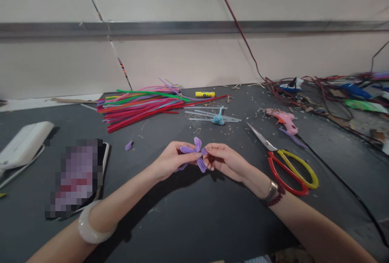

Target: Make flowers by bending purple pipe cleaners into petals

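Lower left: white bangle (91, 227) on the left forearm. Lower right: metal band (271, 191) and dark red beads (277, 196) on the right wrist. Bare dark tabletop (182, 222) between the arms.
Left of frame: phone (75, 176), face pixelated, can't read it.
Centre: purple fuzzy flower (197, 144), held up between both hands. Left hand (170, 159) pinches it from the left, thumb across near its middle. Right hand (226, 158) pinches it at the right side, thumb and fingertips together on a petal; the lower fingers curl in.
Right: scissors (277, 150), blades together, tips to upper left, one red and one yellow handle.
Left of the hands: loose purple petal (129, 145). Far left: white box (27, 143) with a cable.
Beyond: pink glue gun (284, 120) right of centre; light-blue fuzzy piece (218, 118) on translucent sticks (199, 119).
Further back: multicolour pipe cleaner bundle (142, 109), yellow tube (204, 94), tangled red wires (275, 90) upper right, then pale wall (182, 60).
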### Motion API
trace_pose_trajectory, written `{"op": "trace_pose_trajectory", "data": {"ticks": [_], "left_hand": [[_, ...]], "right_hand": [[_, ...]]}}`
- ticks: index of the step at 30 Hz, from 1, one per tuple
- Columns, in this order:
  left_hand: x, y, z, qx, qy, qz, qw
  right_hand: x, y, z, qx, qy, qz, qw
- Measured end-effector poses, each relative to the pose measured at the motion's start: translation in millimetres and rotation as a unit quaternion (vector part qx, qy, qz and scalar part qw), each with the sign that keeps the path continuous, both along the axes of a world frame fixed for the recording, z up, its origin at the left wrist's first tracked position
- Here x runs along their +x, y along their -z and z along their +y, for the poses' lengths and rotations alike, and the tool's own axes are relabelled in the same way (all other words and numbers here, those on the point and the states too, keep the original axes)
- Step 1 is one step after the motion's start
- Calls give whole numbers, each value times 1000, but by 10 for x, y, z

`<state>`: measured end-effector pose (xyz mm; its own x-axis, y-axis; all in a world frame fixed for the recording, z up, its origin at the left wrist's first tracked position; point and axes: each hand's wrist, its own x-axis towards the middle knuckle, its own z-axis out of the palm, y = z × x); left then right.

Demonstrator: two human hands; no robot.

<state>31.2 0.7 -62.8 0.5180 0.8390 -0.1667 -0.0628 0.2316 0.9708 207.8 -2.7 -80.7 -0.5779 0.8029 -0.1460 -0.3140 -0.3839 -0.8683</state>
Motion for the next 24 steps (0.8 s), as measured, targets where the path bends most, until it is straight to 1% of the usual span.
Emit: {"op": "trace_pose_trajectory", "data": {"ticks": [2,6,7,9,11,12,13,15,16,18,21,24], "left_hand": [[3,7,1,-5,0,-12,1000],[20,38,-3,-10,-31,-21,999],[25,45,-8,-10,-40,-21,999],[34,58,-22,-8,-50,-18,999],[41,67,-32,-8,-55,-12,998],[45,72,-33,-8,-62,-10,998],[48,77,-30,-5,-74,-10,997],[52,88,-18,5,-108,-17,994],[54,94,-11,11,-126,-22,992],[52,107,2,20,-146,-30,989],[33,124,19,26,-141,-42,989],[-6,120,45,35,-121,-40,991]], "right_hand": [[-13,12,-8,-44,-13,44,998],[-29,21,-10,-34,7,39,999],[-36,31,-10,-41,5,50,998],[-54,57,-13,-83,-17,89,992],[-73,67,-19,-107,-27,95,989],[-80,60,-22,-95,-15,78,992],[-82,46,-23,-66,10,50,997],[-78,8,-22,18,67,-24,997],[-73,-10,-19,58,81,-60,993],[-62,-32,-10,112,79,-111,984],[-47,-38,10,133,76,-127,980],[-19,-44,35,140,111,-133,975]]}}
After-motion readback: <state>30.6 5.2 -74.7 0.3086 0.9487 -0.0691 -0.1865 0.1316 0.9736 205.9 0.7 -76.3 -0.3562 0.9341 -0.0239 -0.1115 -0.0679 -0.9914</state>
